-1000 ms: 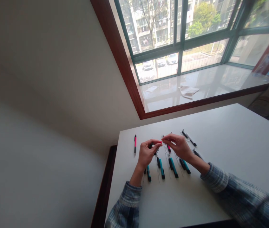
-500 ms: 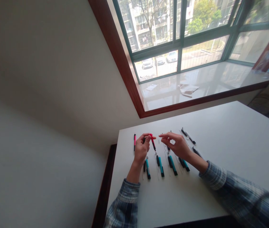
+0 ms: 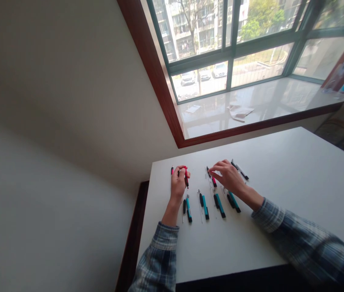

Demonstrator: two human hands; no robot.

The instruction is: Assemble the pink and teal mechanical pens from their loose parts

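Observation:
My left hand [image 3: 179, 182] is closed around a red pen [image 3: 186, 178] with a black lower end, tip pointing down. A dark part shows between its fingers; I cannot make it out. My right hand [image 3: 225, 174] reaches over the table to the right. Its thumb and index fingertips come together beside a black pen grip [image 3: 208, 172] and a pink-and-black pen barrel [image 3: 213, 181]. What sits between those fingertips is too small to tell. Another pink pen [image 3: 172, 170] lies just behind my left hand, partly hidden by it.
Several teal pen barrels with black grips and thin refills, one teal barrel [image 3: 205, 207] among them, lie in a row on the white table [image 3: 235, 247]. A white-and-black pen barrel [image 3: 242, 171] lies beyond my right hand. A window sill [image 3: 211, 117] holds a crumpled cloth [image 3: 239, 112].
My left hand has drawn slightly left with the red pen. The right hand has moved away from it, its fingertips now down by the pink pen's parts. The view has shifted a little.

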